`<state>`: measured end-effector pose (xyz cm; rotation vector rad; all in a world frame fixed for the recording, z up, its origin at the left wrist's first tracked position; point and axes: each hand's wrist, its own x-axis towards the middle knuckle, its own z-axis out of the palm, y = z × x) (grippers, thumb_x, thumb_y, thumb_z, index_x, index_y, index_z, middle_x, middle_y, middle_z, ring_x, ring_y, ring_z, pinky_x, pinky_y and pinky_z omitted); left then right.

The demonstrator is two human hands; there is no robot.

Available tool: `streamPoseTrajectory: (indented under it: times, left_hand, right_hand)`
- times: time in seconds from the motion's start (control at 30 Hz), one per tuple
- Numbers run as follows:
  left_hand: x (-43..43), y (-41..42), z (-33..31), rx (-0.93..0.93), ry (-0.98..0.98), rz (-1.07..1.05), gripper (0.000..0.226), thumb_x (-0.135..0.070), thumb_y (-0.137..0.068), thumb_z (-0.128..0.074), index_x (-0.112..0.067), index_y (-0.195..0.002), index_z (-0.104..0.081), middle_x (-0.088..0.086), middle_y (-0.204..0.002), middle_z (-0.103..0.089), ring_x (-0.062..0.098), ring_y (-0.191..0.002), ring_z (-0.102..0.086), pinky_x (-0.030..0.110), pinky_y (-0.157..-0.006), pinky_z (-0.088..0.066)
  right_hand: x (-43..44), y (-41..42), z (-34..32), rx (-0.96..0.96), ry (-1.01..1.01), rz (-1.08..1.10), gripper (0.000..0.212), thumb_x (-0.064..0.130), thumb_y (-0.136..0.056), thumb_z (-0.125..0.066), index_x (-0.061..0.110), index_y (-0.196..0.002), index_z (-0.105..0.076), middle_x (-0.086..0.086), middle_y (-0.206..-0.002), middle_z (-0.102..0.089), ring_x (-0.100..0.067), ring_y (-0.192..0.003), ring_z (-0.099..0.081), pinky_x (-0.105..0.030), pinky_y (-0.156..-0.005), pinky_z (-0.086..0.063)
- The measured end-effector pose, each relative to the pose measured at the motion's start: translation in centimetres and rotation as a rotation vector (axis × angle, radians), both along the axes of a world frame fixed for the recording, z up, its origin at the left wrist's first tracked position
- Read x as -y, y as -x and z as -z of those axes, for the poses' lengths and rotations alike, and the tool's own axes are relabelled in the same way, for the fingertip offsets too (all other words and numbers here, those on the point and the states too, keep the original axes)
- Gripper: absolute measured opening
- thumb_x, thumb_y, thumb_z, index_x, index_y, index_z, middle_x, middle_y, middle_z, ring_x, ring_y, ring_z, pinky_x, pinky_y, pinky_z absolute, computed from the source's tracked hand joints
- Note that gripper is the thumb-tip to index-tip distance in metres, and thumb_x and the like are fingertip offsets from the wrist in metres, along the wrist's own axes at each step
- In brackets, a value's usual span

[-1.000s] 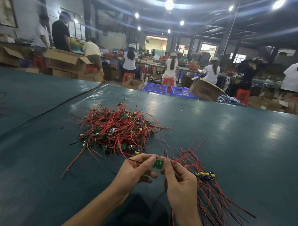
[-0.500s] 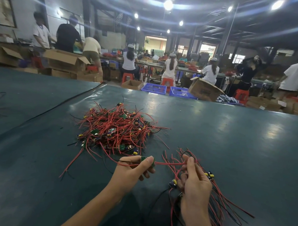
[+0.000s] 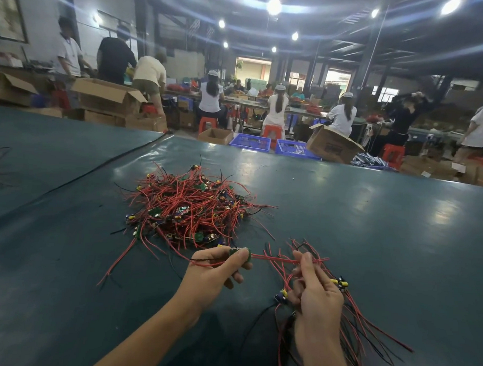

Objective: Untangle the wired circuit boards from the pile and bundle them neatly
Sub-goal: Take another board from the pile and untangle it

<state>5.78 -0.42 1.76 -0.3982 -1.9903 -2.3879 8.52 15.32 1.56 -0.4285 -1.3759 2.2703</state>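
Head view, desk: the dark green desk (image 3: 371, 230) fills the lower two thirds of the frame. The work sits at lower centre.
Pile: a tangled pile (image 3: 189, 205) of red-wired boards lies at centre frame, just beyond both hands and nearer the left one. Loose wire ends stray from it toward the lower left.
Left hand: the left hand (image 3: 217, 273) pinches a small green circuit board (image 3: 241, 253) between thumb and forefinger, with the other fingers curled under. It is held just off the pile's near edge, probably so the board's leads hang free of the tangle.
Red wire: a red wire (image 3: 275, 258) runs taut from the board rightward to the right hand. Holding it stretched likely straightens it before it joins the rest.
Right hand: the right hand (image 3: 315, 299), at lower right, lifts its fingertips (image 3: 303, 259) to nip that wire, while its lower fingers curl round the bundle (image 3: 366, 340).
Bundle: boards already gathered sit at the right palm, and their wires fan toward the lower right corner. Keeping them in the fist appears to keep the leads pointing one way.
Step, as judged: one board is nearly free of the pile, and most of the pile is left to sort.
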Motion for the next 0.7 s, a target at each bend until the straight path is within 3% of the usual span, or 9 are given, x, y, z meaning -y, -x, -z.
streamPoseTrajectory:
  times: [0.17, 0.33, 0.47, 0.63, 0.7]
  left_hand:
    - [0.2, 0.5, -0.3, 0.201, -0.331, -0.036, 0.012, -0.029, -0.067, -0.073, -0.019, -0.069, -0.078, 0.0, -0.063, -0.064, 0.007, -0.049, -0.053, 0.019, -0.043, -0.043]
    - [0.8, 0.9, -0.6, 0.131, -0.443, 0.086, 0.028, -0.03, -0.083, -0.059, -0.014, -0.098, -0.075, -0.002, -0.07, -0.058, 0.008, -0.049, -0.046, 0.021, -0.043, -0.039]
    - [0.7, 1.3, -0.4, 0.203, -0.375, 0.289, 0.037, -0.031, -0.086, -0.051, -0.008, -0.105, -0.073, -0.003, -0.064, -0.048, 0.008, -0.043, -0.04, 0.021, -0.04, -0.036]
    - [0.0, 1.1, 0.1, 0.283, -0.13, 0.394, 0.027, -0.019, -0.077, -0.07, -0.024, -0.103, -0.074, -0.001, -0.058, -0.049, 0.008, -0.042, -0.041, 0.02, -0.041, -0.035]
    - [0.1, 1.0, 0.5, 0.288, -0.094, 0.429, 0.031, -0.023, -0.077, -0.069, -0.029, -0.107, -0.07, 0.001, -0.064, -0.053, 0.009, -0.045, -0.043, 0.02, -0.043, -0.036]
  right_hand:
    - [0.7, -0.5, -0.5, -0.086, -0.023, -0.126, 0.027, 0.034, -0.077, -0.065, 0.01, -0.077, -0.078, 0.001, -0.056, -0.053, -0.005, -0.04, -0.033, -0.018, -0.037, -0.028]
    - [0.5, -1.1, -0.7, -0.175, 0.052, -0.215, 0.06, 0.06, -0.081, -0.046, 0.009, -0.084, -0.077, 0.0, -0.061, -0.054, -0.008, -0.044, -0.036, -0.019, -0.039, -0.029]
    - [0.6, -1.0, -0.5, -0.158, -0.014, -0.258, 0.068, 0.066, -0.078, -0.043, 0.009, -0.091, -0.077, 0.001, -0.062, -0.052, -0.008, -0.044, -0.035, -0.019, -0.041, -0.029]
    - [2.0, -1.1, 0.2, -0.037, -0.321, -0.331, 0.046, 0.058, -0.074, -0.066, 0.014, -0.073, -0.077, 0.001, -0.054, -0.052, -0.015, -0.048, -0.045, -0.023, -0.047, -0.038]
    - [2.5, -1.1, 0.4, -0.075, -0.367, -0.357, 0.037, 0.049, -0.079, -0.068, 0.014, -0.071, -0.077, -0.005, -0.061, -0.063, -0.025, -0.056, -0.057, -0.03, -0.056, -0.049]
